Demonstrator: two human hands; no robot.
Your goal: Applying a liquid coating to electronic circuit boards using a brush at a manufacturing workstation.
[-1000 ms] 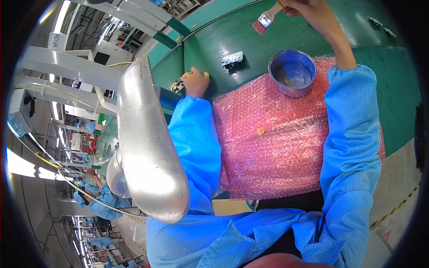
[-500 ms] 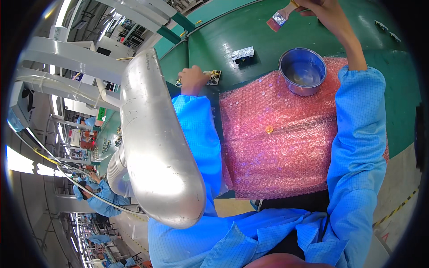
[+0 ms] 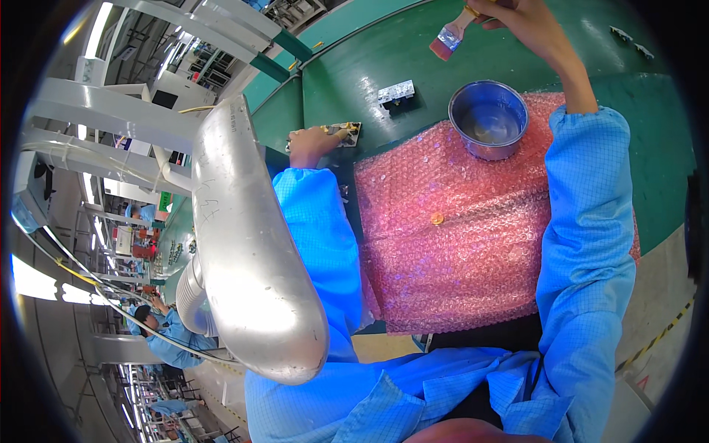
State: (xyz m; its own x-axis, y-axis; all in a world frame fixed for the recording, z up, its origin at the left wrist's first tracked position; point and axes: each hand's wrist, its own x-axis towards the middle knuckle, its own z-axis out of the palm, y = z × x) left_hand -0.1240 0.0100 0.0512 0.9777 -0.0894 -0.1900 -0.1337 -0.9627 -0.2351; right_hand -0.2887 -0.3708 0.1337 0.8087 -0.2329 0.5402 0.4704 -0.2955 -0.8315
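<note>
Right hand [image 3: 523, 23] grips the flat red-bristled brush [image 3: 450, 35]; left hand [image 3: 309, 145], grip unclear, best steadies the pale rectangular board [image 3: 354, 135].

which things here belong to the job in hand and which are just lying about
Likely in use:
brush in right hand
board at left hand
metal pot
pink bubble wrap

Seemingly lying about:
yellow bit on wrap
white-topped part on green table

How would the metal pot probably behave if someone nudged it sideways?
The pot would likely keep its shape, as its wall looks like metal. It might drag or rock instead of gliding, since it rests at least partly on bumpy bubble wrap. Any liquid could slosh, though its contents are unclear.
</note>
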